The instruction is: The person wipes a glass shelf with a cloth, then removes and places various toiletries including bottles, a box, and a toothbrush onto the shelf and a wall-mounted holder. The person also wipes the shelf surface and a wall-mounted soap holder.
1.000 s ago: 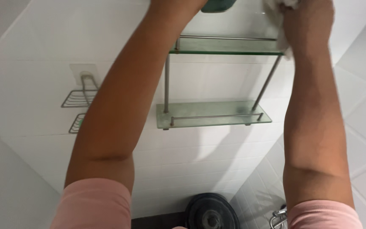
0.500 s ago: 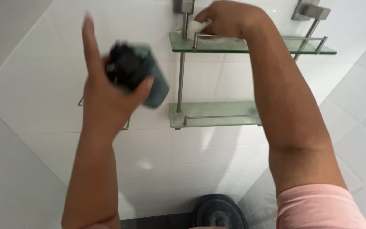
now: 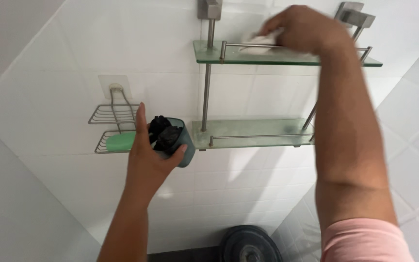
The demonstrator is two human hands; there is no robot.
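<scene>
Head camera faces the tiled wall (image 3: pixel 64 58) closely.

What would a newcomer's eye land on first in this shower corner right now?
Most likely the right hand pressing a white cloth onto the upper glass shelf, top centre. Next, the left hand gripping a teal cup stuffed with something black, just left of the lower glass shelf. Behind that hand, a green soap bar lies in the wire wall rack.

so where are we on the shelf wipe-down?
Done: top glass shelf is bare, its cup lifted off. In hand: right hand presses a white cloth on that shelf; left hand holds the teal cup of dark items. Left: lower shelf looks smeared, unwiped.
</scene>
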